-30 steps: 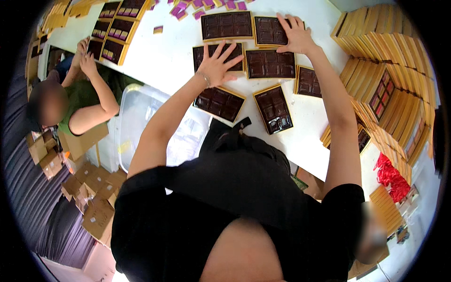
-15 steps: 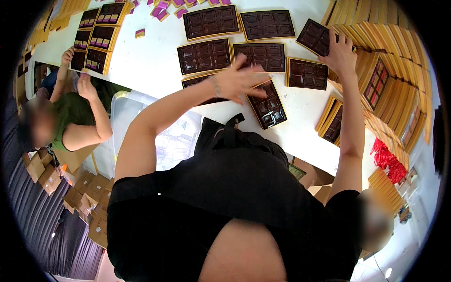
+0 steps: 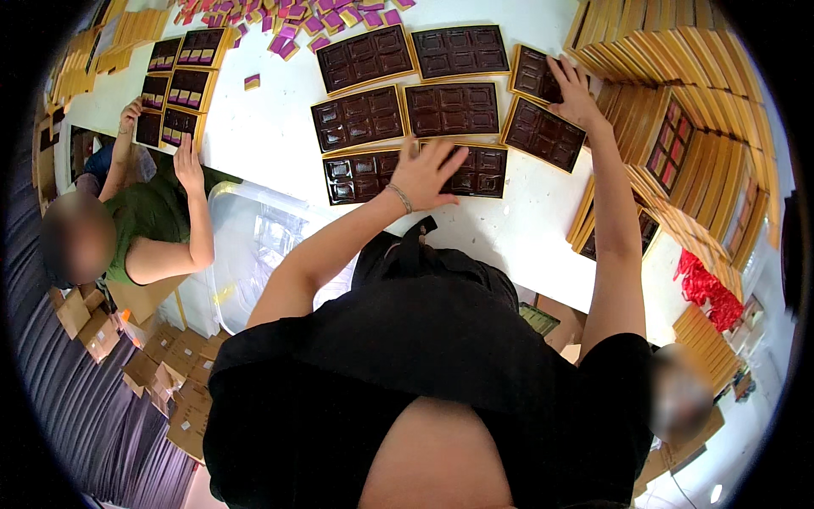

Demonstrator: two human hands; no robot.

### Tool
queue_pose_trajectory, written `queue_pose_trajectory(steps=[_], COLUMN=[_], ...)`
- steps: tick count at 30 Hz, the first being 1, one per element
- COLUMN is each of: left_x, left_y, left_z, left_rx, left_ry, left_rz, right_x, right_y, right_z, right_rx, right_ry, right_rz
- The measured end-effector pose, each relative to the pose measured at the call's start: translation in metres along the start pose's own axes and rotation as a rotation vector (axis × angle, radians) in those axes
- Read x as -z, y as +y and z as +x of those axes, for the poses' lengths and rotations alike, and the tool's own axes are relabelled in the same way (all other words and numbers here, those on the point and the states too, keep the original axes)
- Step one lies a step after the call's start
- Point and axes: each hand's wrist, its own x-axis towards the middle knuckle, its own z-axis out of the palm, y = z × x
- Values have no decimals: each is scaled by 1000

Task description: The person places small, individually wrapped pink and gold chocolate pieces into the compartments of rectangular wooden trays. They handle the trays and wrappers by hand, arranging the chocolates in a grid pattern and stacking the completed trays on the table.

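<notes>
Several gold-edged boxes with dark brown compartment trays lie in rows on the white table in front of me. My left hand (image 3: 426, 176), fingers spread, rests over the near row, touching a tray (image 3: 485, 172) and partly covering it. Left of that hand is another near-row tray (image 3: 348, 178). My right hand (image 3: 578, 100) lies with its fingers apart on the right part of the far-right tray (image 3: 532, 75). Just below it a slanted tray (image 3: 544, 133) sits beside the middle-row tray (image 3: 451, 109). The trays' compartments look empty.
Tall stacks of gold-edged boxes (image 3: 653, 38) line the right side. More trays (image 3: 623, 233) stand near my right forearm. Small purple-and-gold pieces (image 3: 326, 19) are heaped at the far edge. A clear plastic bin (image 3: 246, 254) is on the left, near a co-worker (image 3: 153, 229) handling partly filled trays.
My left hand has come down onto the near row, where the slanted tray now lies straight. The tray under my right hand has turned closer into line with the far row.
</notes>
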Motion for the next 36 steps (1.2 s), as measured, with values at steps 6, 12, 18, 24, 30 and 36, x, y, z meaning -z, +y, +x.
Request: queue_pose_trajectory(steps=[6,12,18,24,30,36], left_x=[1,-1,7,13,8,7], left_y=[-53,-57,-56,-66,-70,-66], left_z=[-8,-4,11,2,-13,-5], left_rx=[337,119,139,97,194,154], left_ry=[198,142,24,-66,-132,-132], left_rz=[112,34,119,184,282,346], right_x=[-19,-65,-63,-61,-46,-100], right_y=[-7,-47,-59,-55,-89,-38], right_z=[-26,-65,-60,-42,-127,-275], right_rx=[-88,-112,-83,-164,-373,-850], right_ry=[224,424,463,534,620,613], right_rz=[104,-152,-204,-113,33,-177])
